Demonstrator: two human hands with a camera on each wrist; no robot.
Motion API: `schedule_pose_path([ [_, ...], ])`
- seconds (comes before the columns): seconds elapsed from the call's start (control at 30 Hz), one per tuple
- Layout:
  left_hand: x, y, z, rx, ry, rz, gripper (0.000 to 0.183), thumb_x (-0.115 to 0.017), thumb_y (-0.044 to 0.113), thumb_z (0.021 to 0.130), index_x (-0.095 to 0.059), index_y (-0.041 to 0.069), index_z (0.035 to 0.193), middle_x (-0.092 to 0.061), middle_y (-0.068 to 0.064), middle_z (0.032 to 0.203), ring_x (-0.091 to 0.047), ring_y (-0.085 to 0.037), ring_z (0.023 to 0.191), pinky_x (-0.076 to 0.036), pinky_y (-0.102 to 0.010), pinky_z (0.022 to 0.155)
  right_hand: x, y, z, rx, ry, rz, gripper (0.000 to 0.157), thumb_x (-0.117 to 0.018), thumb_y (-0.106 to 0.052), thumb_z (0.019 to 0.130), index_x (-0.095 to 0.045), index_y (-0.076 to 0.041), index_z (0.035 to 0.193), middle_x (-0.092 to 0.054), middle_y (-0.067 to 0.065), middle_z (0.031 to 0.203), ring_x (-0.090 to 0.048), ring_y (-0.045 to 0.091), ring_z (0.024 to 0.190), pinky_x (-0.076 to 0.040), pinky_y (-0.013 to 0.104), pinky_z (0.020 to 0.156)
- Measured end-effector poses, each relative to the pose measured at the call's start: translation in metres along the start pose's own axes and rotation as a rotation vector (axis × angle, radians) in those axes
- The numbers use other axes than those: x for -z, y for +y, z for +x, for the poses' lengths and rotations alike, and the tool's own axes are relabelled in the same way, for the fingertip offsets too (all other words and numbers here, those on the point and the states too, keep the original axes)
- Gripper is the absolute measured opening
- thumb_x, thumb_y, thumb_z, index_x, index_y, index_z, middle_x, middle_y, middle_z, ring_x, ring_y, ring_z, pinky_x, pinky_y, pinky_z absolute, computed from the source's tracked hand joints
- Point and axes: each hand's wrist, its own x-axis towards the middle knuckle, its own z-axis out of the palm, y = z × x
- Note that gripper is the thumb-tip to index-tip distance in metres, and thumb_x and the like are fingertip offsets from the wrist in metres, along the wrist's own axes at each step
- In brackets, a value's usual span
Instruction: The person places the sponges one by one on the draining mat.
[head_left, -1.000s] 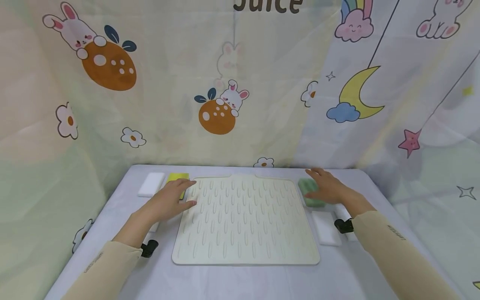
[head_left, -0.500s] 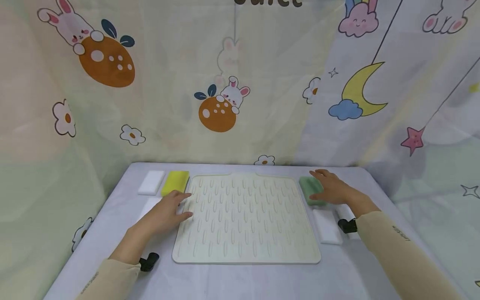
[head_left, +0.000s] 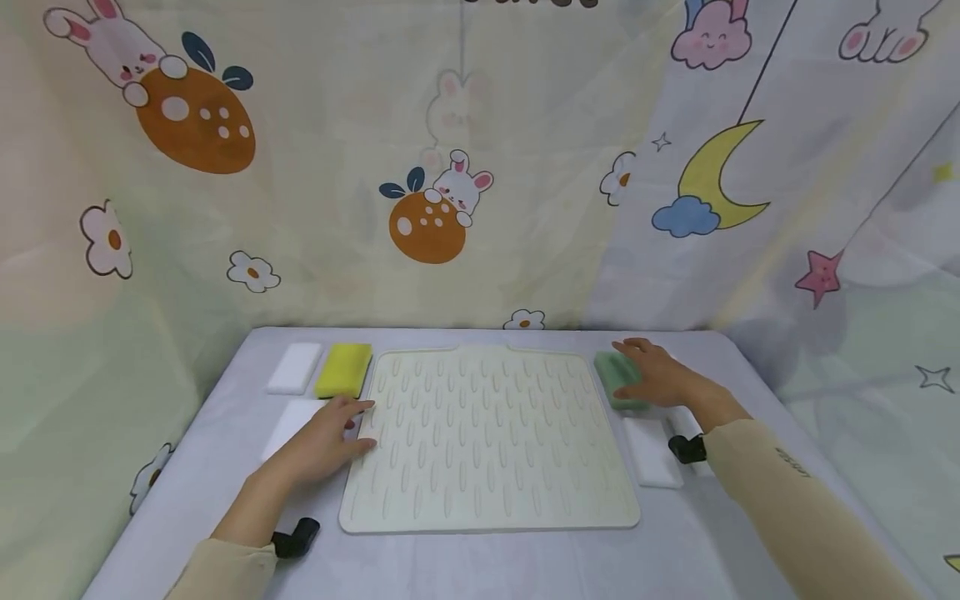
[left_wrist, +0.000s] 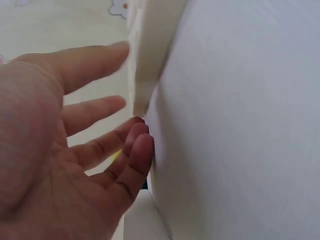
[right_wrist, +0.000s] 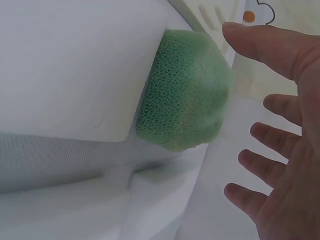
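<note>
A cream mat (head_left: 487,450) with raised oval ridges lies in the middle of the table. At its left edge is my left hand (head_left: 318,446), fingers spread and holding nothing. In the left wrist view the fingertips (left_wrist: 145,145) are close to the mat's side edge (left_wrist: 150,60); whether they touch it I cannot tell. My right hand (head_left: 656,375) hovers with parted fingers over a green sponge (head_left: 609,383) right of the mat. The right wrist view shows a gap between this hand (right_wrist: 295,145) and the porous green sponge (right_wrist: 185,90).
A yellow sponge (head_left: 345,371) and a white block (head_left: 295,368) lie at the back left. Another white block (head_left: 288,421) is partly behind my left hand. Two more white blocks, one nearer the mat (head_left: 652,454), lie below my right hand. A printed cloth backdrop (head_left: 337,167) rises behind the table.
My left hand has moved nearer along the mat's left edge, uncovering the yellow sponge and a white block. My right hand has stayed almost still over the green sponge.
</note>
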Motion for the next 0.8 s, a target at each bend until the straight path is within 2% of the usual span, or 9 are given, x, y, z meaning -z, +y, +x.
schedule_pose_path([
  [0.17, -0.008, -0.007, -0.003, 0.001, 0.022, -0.023, 0.067, -0.078, 0.023, 0.092, -0.051, 0.002, 0.15, -0.049, -0.017, 0.139, -0.057, -0.026, 0.111, -0.049, -0.037, 0.086, -0.001, -0.003, 0.006, 0.028, 0.004, -0.031, 0.099, -0.083, -0.035, 0.088, -0.028, 0.0, 0.162, -0.019, 0.032, 0.164, -0.023, 0.061, 0.146, -0.031, 0.076, 0.11],
  [0.33, -0.011, -0.008, -0.002, 0.018, 0.022, -0.001, 0.067, -0.077, 0.018, 0.093, -0.049, -0.003, 0.15, -0.042, -0.02, 0.144, -0.058, -0.028, 0.116, -0.051, -0.043, 0.093, -0.002, -0.004, 0.011, 0.013, -0.018, -0.03, 0.104, -0.087, -0.037, 0.084, -0.028, 0.0, 0.162, -0.019, 0.032, 0.164, -0.022, 0.06, 0.146, -0.03, 0.076, 0.112],
  [0.57, -0.009, -0.006, 0.002, -0.014, 0.025, 0.035, 0.064, -0.075, 0.017, 0.094, -0.049, -0.006, 0.148, -0.042, -0.021, 0.146, -0.06, -0.028, 0.12, -0.051, -0.047, 0.097, -0.002, -0.001, 0.011, 0.006, -0.036, -0.003, 0.103, -0.086, -0.036, 0.084, -0.028, 0.0, 0.162, -0.019, 0.032, 0.165, -0.021, 0.06, 0.147, -0.027, 0.078, 0.111],
  [0.8, -0.015, 0.0, 0.005, 0.042, 0.003, 0.007, 0.065, -0.073, 0.015, 0.095, -0.046, -0.008, 0.15, -0.039, -0.025, 0.151, -0.055, -0.037, 0.129, -0.048, -0.055, 0.107, -0.004, 0.006, 0.014, 0.032, -0.037, -0.01, 0.104, -0.087, -0.036, 0.082, -0.03, 0.0, 0.161, -0.022, 0.032, 0.163, -0.024, 0.06, 0.145, -0.03, 0.077, 0.11],
])
